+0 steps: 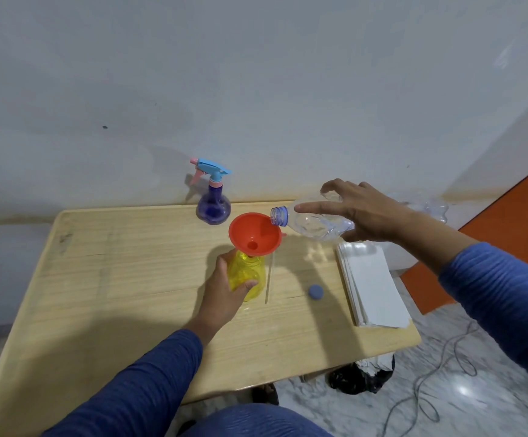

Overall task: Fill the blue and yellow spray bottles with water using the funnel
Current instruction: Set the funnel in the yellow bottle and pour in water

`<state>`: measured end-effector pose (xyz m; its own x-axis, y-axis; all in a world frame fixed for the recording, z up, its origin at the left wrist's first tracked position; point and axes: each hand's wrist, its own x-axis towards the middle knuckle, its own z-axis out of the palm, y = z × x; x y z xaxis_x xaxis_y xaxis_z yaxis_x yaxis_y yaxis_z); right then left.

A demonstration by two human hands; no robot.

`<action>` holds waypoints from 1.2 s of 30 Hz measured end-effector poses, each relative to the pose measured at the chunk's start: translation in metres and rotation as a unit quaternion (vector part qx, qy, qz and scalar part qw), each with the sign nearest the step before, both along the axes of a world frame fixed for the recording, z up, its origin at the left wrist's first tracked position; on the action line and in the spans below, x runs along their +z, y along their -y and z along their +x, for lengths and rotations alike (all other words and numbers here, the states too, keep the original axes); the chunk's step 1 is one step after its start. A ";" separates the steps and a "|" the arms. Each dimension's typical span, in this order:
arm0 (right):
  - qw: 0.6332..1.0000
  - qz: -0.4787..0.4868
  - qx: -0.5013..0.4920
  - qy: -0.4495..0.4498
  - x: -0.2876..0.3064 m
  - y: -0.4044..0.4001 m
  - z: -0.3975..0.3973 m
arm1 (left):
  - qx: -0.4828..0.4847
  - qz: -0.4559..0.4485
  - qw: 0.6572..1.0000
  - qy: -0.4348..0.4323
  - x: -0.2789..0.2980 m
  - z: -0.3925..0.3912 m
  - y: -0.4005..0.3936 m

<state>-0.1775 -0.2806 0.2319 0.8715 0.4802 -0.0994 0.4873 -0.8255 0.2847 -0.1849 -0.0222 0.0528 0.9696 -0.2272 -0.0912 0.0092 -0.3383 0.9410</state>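
Note:
A yellow spray bottle [247, 275] without its head stands mid-table, and my left hand [223, 288] grips its body. An orange funnel [254, 233] sits in its neck. My right hand [359, 212] holds a clear plastic water bottle [311, 220] tipped on its side, its open mouth at the funnel's right rim. The index finger lies straight along the bottle. The blue spray bottle [213, 203], with its blue and pink trigger head on, stands at the table's far edge by the wall.
A blue bottle cap [315, 292] lies on the wooden table [114, 279] right of the yellow bottle. A thin tube [269, 279] lies beside that bottle. A stack of white sheets [371, 285] fills the right edge. A black bag and cables lie on the floor.

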 end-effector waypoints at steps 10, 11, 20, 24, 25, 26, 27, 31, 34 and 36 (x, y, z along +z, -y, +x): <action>0.999 -0.044 0.009 0.011 0.003 0.000 0.002 | 0.001 0.014 1.000 0.006 0.002 -0.001 0.000; 0.999 -0.046 0.011 0.012 0.003 0.000 0.003 | 0.001 0.013 1.000 0.005 0.002 -0.001 0.000; 0.998 -0.063 0.022 0.014 0.004 -0.001 0.003 | 0.000 0.013 1.000 0.004 0.002 -0.001 0.000; 0.998 -0.054 0.025 0.018 0.005 -0.002 0.003 | 0.003 0.010 1.000 0.002 0.001 -0.001 0.000; 0.998 -0.052 0.028 0.020 0.005 -0.002 0.003 | 0.003 0.009 1.000 0.002 0.001 -0.001 0.000; 0.998 -0.052 0.029 0.020 0.005 -0.003 0.003 | 0.003 0.009 1.000 0.003 0.001 -0.001 0.000; 0.998 -0.051 0.031 0.019 0.004 -0.003 0.003 | 0.003 0.009 1.000 0.004 0.000 -0.001 0.000; 0.998 -0.051 0.032 0.021 0.002 -0.002 0.004 | 0.003 0.012 1.000 0.009 0.000 -0.001 0.001; 0.998 -0.055 0.034 0.022 0.002 -0.001 0.004 | 0.002 0.014 1.000 0.009 0.000 0.000 0.001; 0.998 -0.049 0.035 0.025 0.003 -0.001 0.004 | 0.001 0.013 1.000 0.007 0.000 0.000 0.001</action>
<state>-0.1733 -0.2795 0.2346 0.8413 0.5300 -0.1068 0.5260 -0.7569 0.3879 -0.1854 -0.0229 0.0530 0.9714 -0.2223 -0.0839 -0.0026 -0.3628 0.9319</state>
